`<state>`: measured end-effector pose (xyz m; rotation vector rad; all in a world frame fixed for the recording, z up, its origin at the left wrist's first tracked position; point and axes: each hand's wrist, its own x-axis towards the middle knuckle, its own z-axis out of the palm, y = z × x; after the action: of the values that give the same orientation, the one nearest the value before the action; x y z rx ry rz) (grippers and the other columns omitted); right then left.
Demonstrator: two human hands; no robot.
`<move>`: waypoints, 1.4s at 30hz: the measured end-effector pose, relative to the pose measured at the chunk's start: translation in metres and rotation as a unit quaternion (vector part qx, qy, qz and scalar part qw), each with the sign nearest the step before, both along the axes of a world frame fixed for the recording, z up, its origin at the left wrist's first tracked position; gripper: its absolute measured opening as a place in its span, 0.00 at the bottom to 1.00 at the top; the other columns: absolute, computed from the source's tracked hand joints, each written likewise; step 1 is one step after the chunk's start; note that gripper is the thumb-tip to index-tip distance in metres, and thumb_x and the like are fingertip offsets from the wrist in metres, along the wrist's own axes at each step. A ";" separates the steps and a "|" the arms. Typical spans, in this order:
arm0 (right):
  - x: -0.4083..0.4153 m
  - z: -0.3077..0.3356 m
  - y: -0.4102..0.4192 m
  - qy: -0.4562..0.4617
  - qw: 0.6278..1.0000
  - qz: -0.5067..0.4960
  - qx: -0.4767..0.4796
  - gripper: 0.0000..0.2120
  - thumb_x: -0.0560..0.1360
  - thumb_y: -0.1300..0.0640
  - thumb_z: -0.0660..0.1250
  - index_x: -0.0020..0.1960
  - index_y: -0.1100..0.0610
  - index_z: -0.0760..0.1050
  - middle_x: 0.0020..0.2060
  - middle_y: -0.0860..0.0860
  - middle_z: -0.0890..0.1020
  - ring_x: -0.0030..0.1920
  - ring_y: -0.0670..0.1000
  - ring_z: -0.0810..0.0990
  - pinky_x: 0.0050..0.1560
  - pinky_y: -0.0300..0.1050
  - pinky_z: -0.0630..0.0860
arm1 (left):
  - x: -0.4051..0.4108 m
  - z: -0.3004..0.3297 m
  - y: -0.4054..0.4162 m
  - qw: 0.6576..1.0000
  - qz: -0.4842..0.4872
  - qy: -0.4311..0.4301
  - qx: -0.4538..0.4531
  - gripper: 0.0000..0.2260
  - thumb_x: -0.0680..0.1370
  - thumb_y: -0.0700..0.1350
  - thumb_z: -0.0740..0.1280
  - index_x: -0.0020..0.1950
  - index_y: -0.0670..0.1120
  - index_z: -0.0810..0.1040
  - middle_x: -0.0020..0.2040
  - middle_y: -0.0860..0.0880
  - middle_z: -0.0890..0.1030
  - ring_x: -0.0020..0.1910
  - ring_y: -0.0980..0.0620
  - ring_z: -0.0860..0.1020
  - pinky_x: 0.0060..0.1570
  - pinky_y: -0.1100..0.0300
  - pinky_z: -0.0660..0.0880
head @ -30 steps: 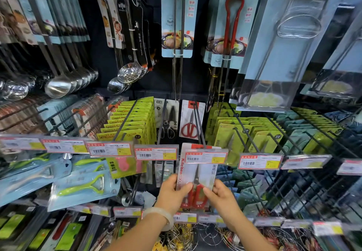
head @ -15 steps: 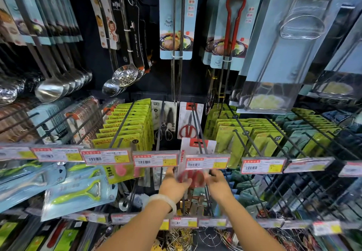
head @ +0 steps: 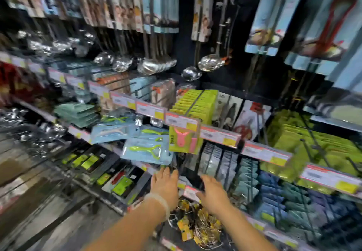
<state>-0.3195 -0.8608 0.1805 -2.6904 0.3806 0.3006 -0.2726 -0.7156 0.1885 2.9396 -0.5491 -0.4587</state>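
The view is motion-blurred. My left hand, with a pale band on its wrist, reaches toward the lower hook row with fingers stretched out and holds nothing. My right hand hovers beside it over a price label, fingers loosely spread and empty. A carded pack of red-handled scissors hangs on a hook up and to the right, apart from both hands.
A blue peeler pack and a green card with a pink peeler hang just above my left hand. Steel ladles hang higher. Wire items with yellow tags sit below my hands. Hook rods with price labels jut outward.
Both hands let go of the red scissors pack and dropped lower, now empty. The view swung left and down, so the shelf shifted right.
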 end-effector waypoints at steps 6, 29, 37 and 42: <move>0.032 0.012 0.127 -0.004 0.979 0.189 -0.074 0.25 0.78 0.50 0.61 0.72 0.57 0.59 0.69 0.54 0.66 0.70 0.56 0.64 0.68 0.47 0.62 | -0.001 0.009 0.132 0.992 0.121 -0.011 0.028 0.33 0.78 0.49 0.62 0.77 0.46 0.48 0.78 0.43 0.50 0.77 0.42 0.48 0.75 0.46 0.50; 0.197 -0.009 0.640 0.024 0.863 0.502 -0.054 0.20 0.77 0.51 0.61 0.67 0.57 0.66 0.66 0.57 0.70 0.68 0.60 0.66 0.65 0.51 0.67 | 0.042 -0.017 0.637 0.873 0.488 0.008 0.025 0.28 0.76 0.49 0.64 0.74 0.47 0.58 0.73 0.44 0.62 0.73 0.43 0.60 0.70 0.49 0.63; 0.292 -0.099 0.714 0.145 0.869 0.471 -0.037 0.23 0.77 0.53 0.62 0.70 0.57 0.63 0.66 0.58 0.71 0.65 0.59 0.71 0.64 0.50 0.70 | 0.102 -0.085 0.689 0.853 0.514 0.090 -0.020 0.28 0.76 0.47 0.65 0.73 0.48 0.59 0.74 0.44 0.61 0.73 0.41 0.59 0.71 0.47 0.63; 0.350 -0.172 0.749 0.240 0.855 0.455 -0.065 0.27 0.76 0.50 0.65 0.70 0.59 0.63 0.66 0.59 0.71 0.65 0.59 0.72 0.63 0.47 0.70 | 0.150 -0.133 0.719 0.823 0.546 0.151 -0.044 0.28 0.76 0.50 0.65 0.73 0.47 0.60 0.72 0.45 0.62 0.72 0.43 0.61 0.69 0.49 0.65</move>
<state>0.0307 -0.1122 0.0082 -2.6956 -0.8205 1.2547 -0.1222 0.0031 0.0559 2.4363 1.0709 -0.6464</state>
